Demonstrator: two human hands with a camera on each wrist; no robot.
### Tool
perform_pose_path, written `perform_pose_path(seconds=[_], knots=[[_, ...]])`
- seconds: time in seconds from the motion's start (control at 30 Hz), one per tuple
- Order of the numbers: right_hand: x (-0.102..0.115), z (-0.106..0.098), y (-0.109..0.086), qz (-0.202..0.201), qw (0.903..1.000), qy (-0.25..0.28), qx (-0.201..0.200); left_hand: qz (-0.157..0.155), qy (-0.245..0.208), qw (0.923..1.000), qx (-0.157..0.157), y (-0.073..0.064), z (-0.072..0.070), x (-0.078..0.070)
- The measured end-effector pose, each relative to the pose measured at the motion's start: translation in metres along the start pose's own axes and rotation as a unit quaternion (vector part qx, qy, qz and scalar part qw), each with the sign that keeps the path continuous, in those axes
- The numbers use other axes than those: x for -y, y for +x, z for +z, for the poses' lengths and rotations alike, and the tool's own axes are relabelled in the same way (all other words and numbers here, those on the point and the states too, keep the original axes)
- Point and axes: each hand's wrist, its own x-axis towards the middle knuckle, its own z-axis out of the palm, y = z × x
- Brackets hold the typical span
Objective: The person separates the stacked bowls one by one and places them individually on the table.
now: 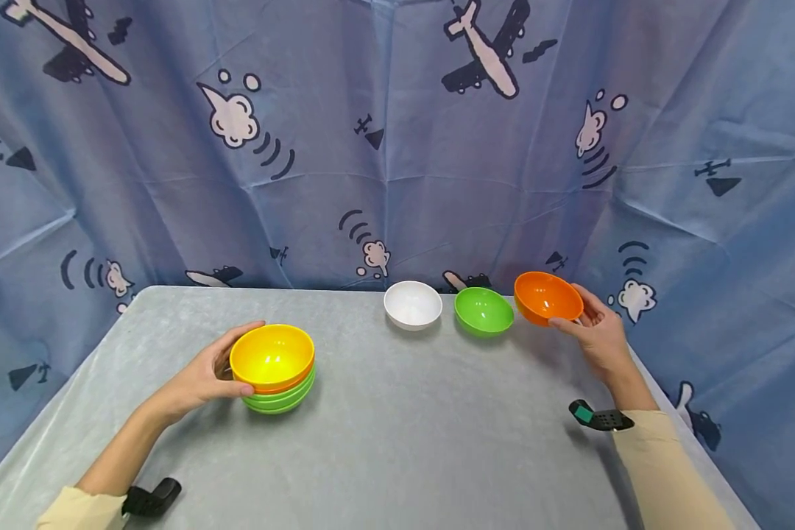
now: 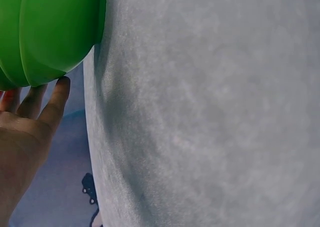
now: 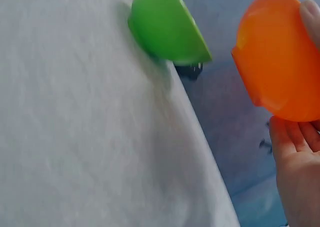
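On the left of the head view stands a stack of nested bowls, a yellow bowl (image 1: 273, 357) on top, an orange rim under it and green bowls (image 1: 282, 403) below. My left hand (image 1: 208, 374) grips the stack from its left side, thumb at the front, fingers round the back. On the right, my right hand (image 1: 599, 335) pinches an orange bowl (image 1: 546, 294) by its right side, thumb near the rim and fingers beneath. In the right wrist view this orange bowl (image 3: 280, 62) hangs above the table surface, beside a green bowl (image 3: 167, 27).
A white bowl (image 1: 413, 305) and the single green bowl (image 1: 483, 311) stand side by side near the back edge of the grey-covered table (image 1: 397, 442). Behind it hangs a blue curtain (image 1: 318, 147) printed with airplanes.
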Motion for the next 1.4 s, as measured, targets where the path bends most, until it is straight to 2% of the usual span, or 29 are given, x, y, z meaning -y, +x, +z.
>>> perform_pose_path(seconds=[0.2,0.4,0.53,0.73,0.87,1.07,1.27,1.4], knots=[[-0.014,-0.013,0.003,0.035,0.9979,-0.053,-0.014,-0.004,0.0,1.0,0.002,0.001,-0.001,0.0],[-0.029,-0.018,0.003,0.061,0.9905,-0.122,-0.016,-0.009,0.003,1.0,0.002,0.001,-0.001,0.001],[-0.037,-0.019,0.002,0.089,0.9854,-0.144,-0.016,-0.009,0.004,0.9999,0.002,0.002,-0.001,0.0],[-0.043,-0.019,0.002,0.111,0.9852,-0.13,-0.015,-0.012,0.0,0.9999,0.003,0.002,-0.001,-0.001],[-0.042,-0.017,0.003,0.113,0.9871,-0.112,-0.016,-0.006,-0.002,1.0,0.005,0.002,-0.001,-0.002],[-0.041,-0.017,0.004,0.11,0.9867,-0.12,-0.006,-0.002,-0.004,1.0,0.005,0.002,-0.002,-0.002],[-0.037,-0.021,0.004,0.091,0.9874,-0.128,0.015,-0.002,-0.006,1.0,0.006,0.001,-0.002,-0.002],[-0.028,-0.027,0.007,0.067,0.9929,-0.098,0.007,-0.003,-0.008,0.9999,0.007,0.0,-0.001,-0.002]])
